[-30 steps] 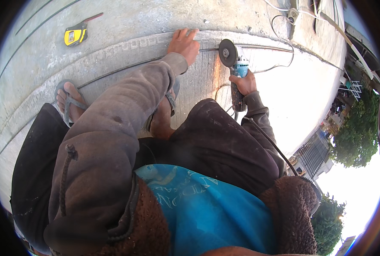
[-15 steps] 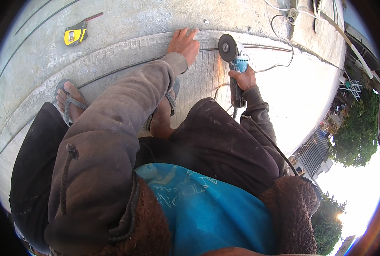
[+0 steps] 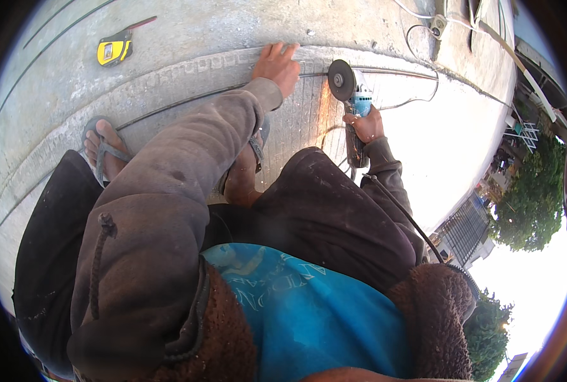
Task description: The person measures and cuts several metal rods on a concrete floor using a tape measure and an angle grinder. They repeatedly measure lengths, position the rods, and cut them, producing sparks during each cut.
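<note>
A blue and black angle grinder point(image 3: 358, 105) is in my right hand point(image 3: 366, 123), whose fingers wrap around its body. Its dark cutting disc point(image 3: 340, 80) stands upright at a thin metal rod point(image 3: 188, 100). Orange sparks streak from the disc toward me over the grooved concrete. To the left of the disc, my left hand point(image 3: 277, 67) lies palm down across the rod, its fingers stretched and slightly apart over the raised concrete edge. The thumb of that hand is hidden, and the rod passes out of sight beneath the palm.
A yellow and black tape measure point(image 3: 114, 51) lies at the far left. My sandaled feet point(image 3: 108, 149) are close to the rod. A power socket point(image 3: 437, 25) with cables lies at the far right. Another cable point(image 3: 417, 99) loops right of the grinder.
The grinder has shifted a little toward me, and the disc is lower in the picture. The spark streak is brighter. My left hand stays in nearly the same place.
</note>
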`<state>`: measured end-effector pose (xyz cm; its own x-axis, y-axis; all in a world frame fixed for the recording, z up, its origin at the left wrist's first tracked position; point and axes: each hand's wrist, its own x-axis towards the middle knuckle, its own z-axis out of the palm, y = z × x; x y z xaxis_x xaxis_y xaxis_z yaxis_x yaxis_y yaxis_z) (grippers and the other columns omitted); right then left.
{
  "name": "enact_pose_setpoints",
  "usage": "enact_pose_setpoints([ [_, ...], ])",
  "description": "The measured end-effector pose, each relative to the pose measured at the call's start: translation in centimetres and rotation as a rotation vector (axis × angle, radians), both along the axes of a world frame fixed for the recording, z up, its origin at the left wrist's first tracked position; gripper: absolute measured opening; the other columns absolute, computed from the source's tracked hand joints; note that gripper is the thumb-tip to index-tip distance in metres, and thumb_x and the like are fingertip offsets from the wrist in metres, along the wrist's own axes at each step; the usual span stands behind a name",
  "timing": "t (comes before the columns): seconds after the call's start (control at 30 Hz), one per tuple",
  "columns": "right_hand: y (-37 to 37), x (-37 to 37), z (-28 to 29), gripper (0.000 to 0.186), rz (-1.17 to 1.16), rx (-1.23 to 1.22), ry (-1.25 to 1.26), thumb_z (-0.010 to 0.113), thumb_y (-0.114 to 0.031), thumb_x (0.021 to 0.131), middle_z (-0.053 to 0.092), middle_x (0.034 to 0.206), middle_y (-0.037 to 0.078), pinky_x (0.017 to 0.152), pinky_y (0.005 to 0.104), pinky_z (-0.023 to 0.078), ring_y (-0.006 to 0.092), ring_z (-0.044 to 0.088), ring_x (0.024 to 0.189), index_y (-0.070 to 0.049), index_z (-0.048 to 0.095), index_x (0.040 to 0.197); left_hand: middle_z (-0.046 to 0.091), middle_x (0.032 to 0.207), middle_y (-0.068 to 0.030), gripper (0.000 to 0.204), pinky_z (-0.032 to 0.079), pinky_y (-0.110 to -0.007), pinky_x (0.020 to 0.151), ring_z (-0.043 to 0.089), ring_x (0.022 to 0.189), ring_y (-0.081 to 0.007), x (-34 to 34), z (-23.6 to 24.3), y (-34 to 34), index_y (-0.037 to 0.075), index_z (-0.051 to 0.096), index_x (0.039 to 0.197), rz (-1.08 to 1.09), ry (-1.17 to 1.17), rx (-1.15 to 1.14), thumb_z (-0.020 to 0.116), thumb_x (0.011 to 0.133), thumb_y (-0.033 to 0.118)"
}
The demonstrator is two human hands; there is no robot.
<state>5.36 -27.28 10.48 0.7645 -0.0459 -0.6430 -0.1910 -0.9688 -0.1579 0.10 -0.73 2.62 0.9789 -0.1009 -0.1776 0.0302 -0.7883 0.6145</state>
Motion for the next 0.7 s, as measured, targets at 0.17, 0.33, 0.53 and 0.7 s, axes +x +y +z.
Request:
enact_pose_setpoints([
  [0.17, 0.4, -0.1, 0.4, 0.056, -0.025, 0.026, 0.005, 0.074, -0.029, 0.063, 0.069, 0.093, 0.017, 0.077, 0.0374, 0.053, 0.0272, 0.068, 0.086, 0.002, 0.062, 0.108, 0.047, 0.142, -0.0115, 0.014, 0.030, -0.048, 0.109, 0.039, 0.130, -0.0346, -0.2, -0.4, -0.2, 0.009, 0.076, 0.084, 0.015, -0.034, 0.008, 0.067, 0.082, 0.019],
  [0.33, 2.0, 0.2, 1.1, 0.053, -0.027, 0.039, -0.023, 0.074, -0.027, 0.063, 0.069, 0.091, 0.016, 0.075, 0.0373, 0.053, 0.0261, 0.068, 0.083, 0.002, 0.063, 0.106, 0.047, 0.142, -0.0114, 0.013, 0.030, -0.047, 0.108, 0.039, 0.129, -0.0341, -0.2, -0.3, -0.1, 0.010, 0.076, 0.084, 0.017, -0.044, 0.026, 0.066, 0.082, 0.019],
  [0.53, 2.2, 0.7, 0.6, 0.054, -0.052, 0.079, -0.027, 0.074, -0.027, 0.064, 0.069, 0.091, 0.016, 0.075, 0.0370, 0.053, 0.0258, 0.068, 0.082, 0.001, 0.063, 0.108, 0.048, 0.142, -0.0111, 0.012, 0.031, -0.046, 0.108, 0.040, 0.129, -0.0336, -0.1, -0.2, -0.2, 0.011, 0.076, 0.083, 0.010, -0.040, 0.047, 0.066, 0.082, 0.018],
  [0.7, 1.9, 0.8, 0.4, 0.055, -0.036, 0.043, -0.035, 0.074, -0.028, 0.063, 0.069, 0.092, 0.016, 0.076, 0.0366, 0.053, 0.0260, 0.068, 0.084, 0.001, 0.064, 0.109, 0.048, 0.142, -0.0106, 0.012, 0.031, -0.045, 0.108, 0.040, 0.128, -0.0336, -0.2, -0.5, -0.3, 0.011, 0.076, 0.082, 0.016, -0.059, 0.032, 0.066, 0.082, 0.017],
])
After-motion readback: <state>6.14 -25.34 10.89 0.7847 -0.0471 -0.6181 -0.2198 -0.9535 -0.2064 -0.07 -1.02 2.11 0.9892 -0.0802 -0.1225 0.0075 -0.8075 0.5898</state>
